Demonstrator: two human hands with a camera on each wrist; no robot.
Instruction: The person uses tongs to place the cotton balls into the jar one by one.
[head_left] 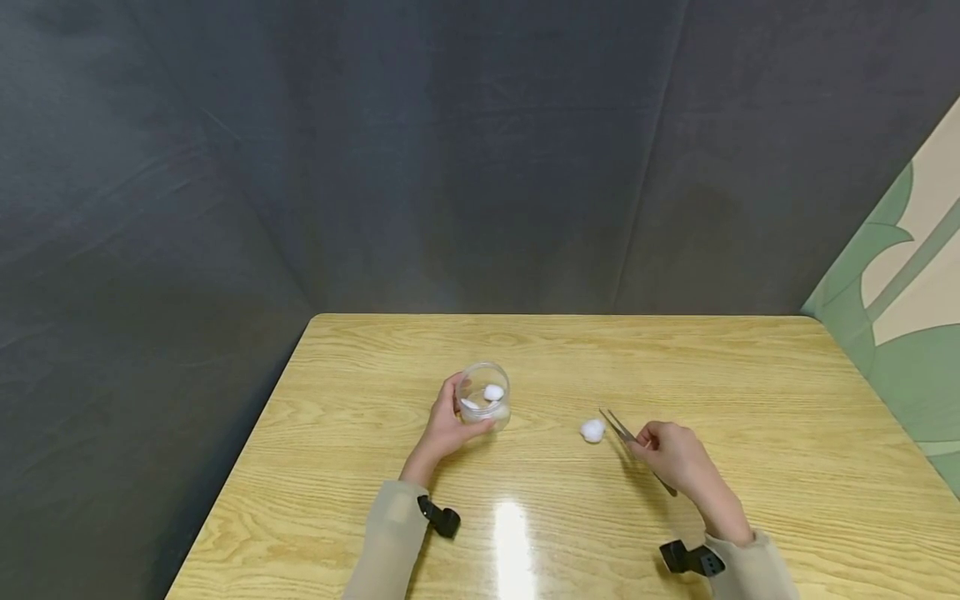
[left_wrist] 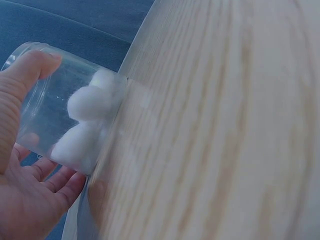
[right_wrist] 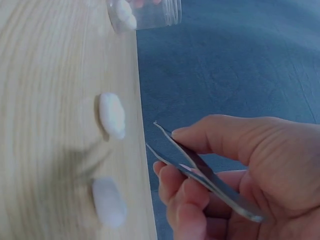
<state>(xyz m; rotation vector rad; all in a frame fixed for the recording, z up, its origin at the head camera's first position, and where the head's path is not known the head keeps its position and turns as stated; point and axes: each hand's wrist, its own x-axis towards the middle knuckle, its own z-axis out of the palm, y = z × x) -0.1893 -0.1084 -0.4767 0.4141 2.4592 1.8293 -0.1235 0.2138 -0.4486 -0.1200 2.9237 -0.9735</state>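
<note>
My left hand (head_left: pixel 447 427) grips a clear jar (left_wrist: pixel 47 107), thumb on one side and fingers around the other. The jar stands on the table with its mouth uncovered. Several white cotton balls (left_wrist: pixel 90 104) lie at its bottom. In my right hand (head_left: pixel 675 454) is a pair of metal tweezers (right_wrist: pixel 200 172), pinched between thumb and fingers. Their tips are spread apart with nothing between them. Just left of the tips, a cotton ball (head_left: pixel 592 430) rests on the table. The right wrist view shows a second loose cotton ball (right_wrist: pixel 109 202), hidden in the head view.
The wooden table (head_left: pixel 360 367) has light grain and a bright reflection near its front. Dark cloth (head_left: pixel 480 167) hangs behind it and to the left. A green and beige patterned panel (head_left: pixel 900 333) borders the right side. Black straps with cameras (head_left: pixel 442 518) sit on both wrists.
</note>
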